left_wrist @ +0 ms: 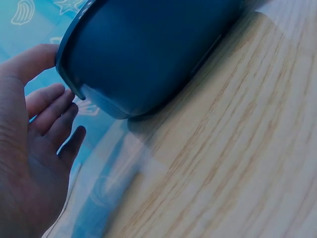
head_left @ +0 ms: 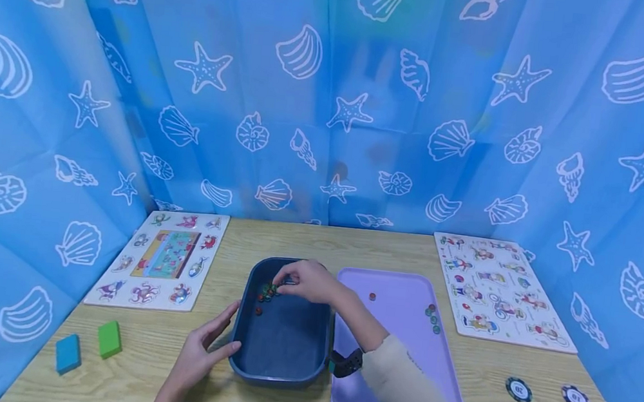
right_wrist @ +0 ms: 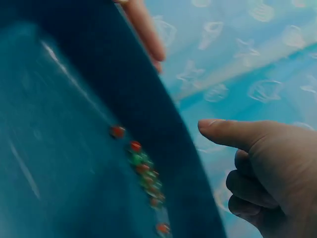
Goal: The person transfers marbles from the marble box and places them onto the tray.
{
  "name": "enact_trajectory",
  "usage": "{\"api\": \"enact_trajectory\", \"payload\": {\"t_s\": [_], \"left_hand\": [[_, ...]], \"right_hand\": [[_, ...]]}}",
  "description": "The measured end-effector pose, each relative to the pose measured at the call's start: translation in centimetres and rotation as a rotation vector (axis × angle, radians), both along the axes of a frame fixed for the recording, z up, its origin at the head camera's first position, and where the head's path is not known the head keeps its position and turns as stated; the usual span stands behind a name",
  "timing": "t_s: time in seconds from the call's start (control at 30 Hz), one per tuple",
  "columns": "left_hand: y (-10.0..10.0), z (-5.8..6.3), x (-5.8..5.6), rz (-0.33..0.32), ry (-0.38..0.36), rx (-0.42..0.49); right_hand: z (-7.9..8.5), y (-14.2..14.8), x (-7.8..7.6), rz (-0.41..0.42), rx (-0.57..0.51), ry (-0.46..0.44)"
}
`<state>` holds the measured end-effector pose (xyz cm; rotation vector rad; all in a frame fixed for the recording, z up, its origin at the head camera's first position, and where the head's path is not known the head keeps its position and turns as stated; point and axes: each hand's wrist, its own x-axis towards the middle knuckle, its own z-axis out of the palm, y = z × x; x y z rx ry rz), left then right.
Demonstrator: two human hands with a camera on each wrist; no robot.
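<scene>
A dark blue bin (head_left: 285, 346) sits mid-table, with small glassy red and green marbles (right_wrist: 143, 168) clustered along its left wall. My left hand (head_left: 199, 351) is beside the bin's left side, its fingers fairly straight and loosely spread. In the left wrist view the thumb of that hand (left_wrist: 25, 163) touches the bin's rim. My right hand (head_left: 308, 280) reaches over the far left part of the bin, near the marbles. Its thumb points out and the other fingers are curled in the right wrist view (right_wrist: 267, 163). Whether a marble is between its fingertips cannot be made out.
Right of the bin lies a purple tray (head_left: 401, 351) with several marbles. Puzzle boards stand back left (head_left: 204, 280) and back right (head_left: 498, 308). A green block (head_left: 109, 339) and a blue block (head_left: 68, 353) lie left; poker chips (head_left: 518, 389) lie right.
</scene>
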<state>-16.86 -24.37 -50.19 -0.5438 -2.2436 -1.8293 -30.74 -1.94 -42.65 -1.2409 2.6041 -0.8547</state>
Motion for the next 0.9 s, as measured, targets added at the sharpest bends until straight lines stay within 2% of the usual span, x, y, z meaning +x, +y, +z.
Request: {"api": "enact_trajectory", "payload": {"t_s": [0.27,0.63,0.8,0.9], "left_hand": [[-0.1,0.1,0.0,-0.003,0.005,-0.015],[-0.2,0.3,-0.1,0.002,-0.008,-0.036],[-0.1,0.1,-0.1,-0.001,0.01,-0.013],[-0.1,0.0,-0.1,-0.022,0.037,-0.001]], "right_hand": [[-2.1,-4.0,0.1,0.081,0.107,0.016],[-4.3,-5.6,-0.7,0.045,0.195,-0.022],[-4.1,-5.6,-0.7,0.045,0.217,-0.003],[-3.1,-5.2,-0.5,0.052,0.199,-0.002]]}}
